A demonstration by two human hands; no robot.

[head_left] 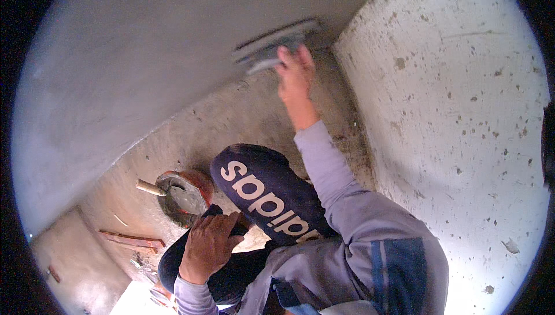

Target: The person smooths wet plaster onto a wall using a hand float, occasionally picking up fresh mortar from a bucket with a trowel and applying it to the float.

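Observation:
My right hand is stretched up and grips a plastering trowel, blurred, whose long flat blade lies against the grey plastered wall near the corner. Resting on my bent left knee, my left hand has its thumb apart from the fingers and shows no tool in it. Just beyond that hand stands a reddish bucket with wet grey mortar inside. A tool's wooden handle sticks out over the bucket's left rim; its head is mostly hidden in the mortar.
On my right rises a pale wall spotted with grey splashes, meeting the plastered wall at a corner. A reddish-brown strip lies on the floor left of the bucket. My dark-trousered right leg is bent between the bucket and the pale wall.

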